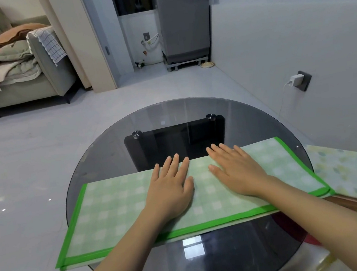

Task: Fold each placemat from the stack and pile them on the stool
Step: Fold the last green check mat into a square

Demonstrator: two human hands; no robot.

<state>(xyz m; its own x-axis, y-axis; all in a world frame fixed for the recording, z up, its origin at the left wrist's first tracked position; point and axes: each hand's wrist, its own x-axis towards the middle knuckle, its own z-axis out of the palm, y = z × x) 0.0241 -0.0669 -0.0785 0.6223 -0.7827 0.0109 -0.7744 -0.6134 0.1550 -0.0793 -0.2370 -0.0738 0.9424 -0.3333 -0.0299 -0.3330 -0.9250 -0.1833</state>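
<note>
Pressing flat, with both open hands (170, 183) (237, 171), a half-folded placemat (106, 208) (stack (344, 170) waiting at right).

Two hands, the left hand (170, 184) and the right hand (237, 169). One green checked placemat (106, 208), folded. One stack of placemats (340, 173) at the right; its number cannot be told. One round glass table (193, 112). One sofa (45, 82) far left. One wall charger (295, 80).
</note>
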